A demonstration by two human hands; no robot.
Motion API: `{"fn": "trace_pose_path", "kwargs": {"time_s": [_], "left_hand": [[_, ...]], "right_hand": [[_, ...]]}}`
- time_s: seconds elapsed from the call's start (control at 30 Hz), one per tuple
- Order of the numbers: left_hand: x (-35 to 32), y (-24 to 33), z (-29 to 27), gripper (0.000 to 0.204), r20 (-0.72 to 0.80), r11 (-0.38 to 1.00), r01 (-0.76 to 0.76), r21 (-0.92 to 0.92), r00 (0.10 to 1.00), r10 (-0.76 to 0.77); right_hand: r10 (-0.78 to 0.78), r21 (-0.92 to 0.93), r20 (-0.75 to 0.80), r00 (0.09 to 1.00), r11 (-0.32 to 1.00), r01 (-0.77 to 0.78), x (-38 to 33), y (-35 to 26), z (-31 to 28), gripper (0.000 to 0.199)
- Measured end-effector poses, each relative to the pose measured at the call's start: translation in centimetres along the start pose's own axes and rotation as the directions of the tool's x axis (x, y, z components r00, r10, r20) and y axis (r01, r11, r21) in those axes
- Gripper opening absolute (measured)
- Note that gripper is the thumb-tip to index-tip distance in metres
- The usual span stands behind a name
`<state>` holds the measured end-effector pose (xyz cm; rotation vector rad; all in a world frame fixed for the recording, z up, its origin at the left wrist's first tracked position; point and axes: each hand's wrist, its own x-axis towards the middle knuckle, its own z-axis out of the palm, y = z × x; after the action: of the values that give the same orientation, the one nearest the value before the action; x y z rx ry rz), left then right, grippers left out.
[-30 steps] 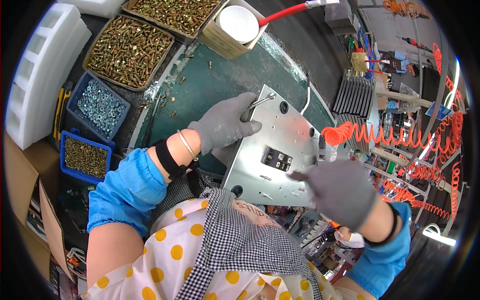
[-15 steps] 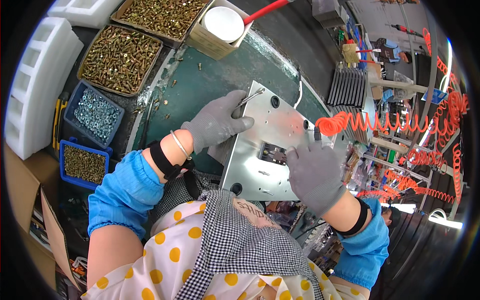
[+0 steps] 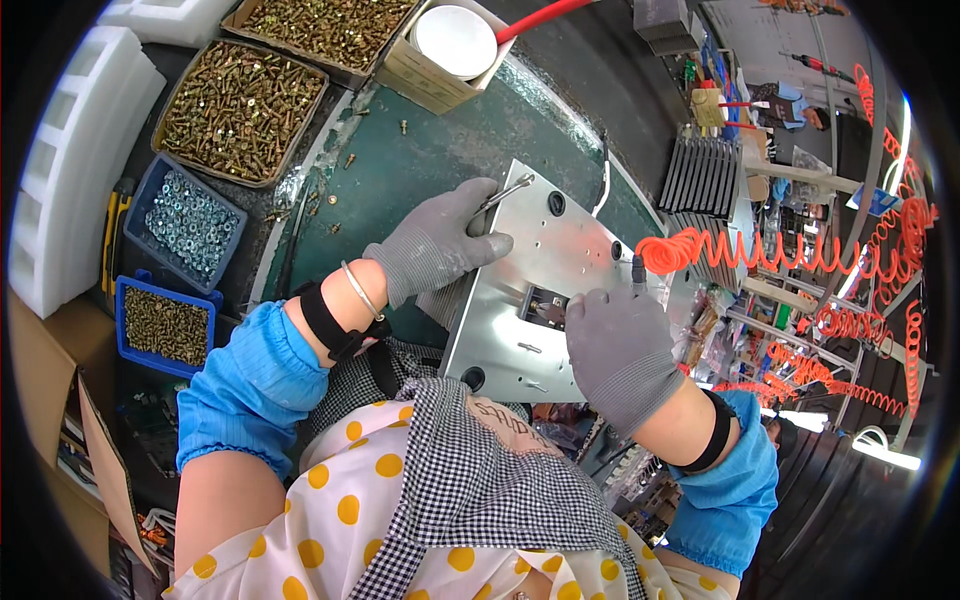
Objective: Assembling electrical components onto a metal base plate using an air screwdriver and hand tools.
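Observation:
A silvery metal plate (image 3: 500,300) with round black feet and a square cutout lies tilted before me. My left hand (image 3: 440,240), in a grey glove, is closed on a slim metal wrench (image 3: 508,192) at the plate's left edge. The wrench's head reaches over the plate's upper corner, and my thumb rests along the edge. Over the plate's right side, my gloved right hand (image 3: 622,350) is closed around an air tool, mostly hidden by the fingers. Its black fitting (image 3: 638,268) joins a coiled orange hose (image 3: 672,250) above the hand.
Two boxes of brassy bolts (image 3: 240,112), a blue bin of silver nuts (image 3: 190,225) and a blue bin of small screws (image 3: 165,325) stand at left. White foam (image 3: 80,170) lies beyond them. A carton with a white tub (image 3: 455,42) stands at the back. Stacked dark panels (image 3: 697,178) stand right.
My right hand has shifted slightly left and nearer to me beside the cutout. My left hand still grips the wrench at the plate's edge. The whole view has moved a little.

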<state>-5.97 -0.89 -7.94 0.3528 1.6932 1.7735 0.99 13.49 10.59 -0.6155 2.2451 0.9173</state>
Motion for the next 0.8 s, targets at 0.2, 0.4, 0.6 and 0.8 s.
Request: {"fn": "trace_pose_path", "kwargs": {"time_s": [0.2, 0.4, 0.6, 0.8], "left_hand": [[0.0, 0.2, -0.1, 0.067, 0.018, 1.0, 0.021, -0.008, 1.0, -0.021], [-0.2, -0.1, 0.0, 0.067, -0.007, 1.0, -0.009, -0.005, 1.0, 0.009], [0.0, 0.2, 0.0, 0.068, 0.042, 1.0, 0.005, 0.0, 0.999, -0.005], [-0.4, -0.8, -0.1, 0.064, -0.072, 0.997, -0.075, 0.009, 0.995, 0.075]], "right_hand": [[0.036, -0.055, 0.094, 0.995, 0.998, -0.031, 0.4, -0.6, -0.7, 0.025], [0.042, -0.049, 0.179, 0.983, 0.998, -0.034, 1.0, -0.9, -1.9, 0.016], [0.022, 0.104, 0.13, 0.991, 0.994, -0.036, -0.5, 0.8, -1.9, 0.013], [0.23, 0.267, -0.182, 0.956, 0.947, -0.177, -3.4, 5.8, -2.2, 0.02]]}}
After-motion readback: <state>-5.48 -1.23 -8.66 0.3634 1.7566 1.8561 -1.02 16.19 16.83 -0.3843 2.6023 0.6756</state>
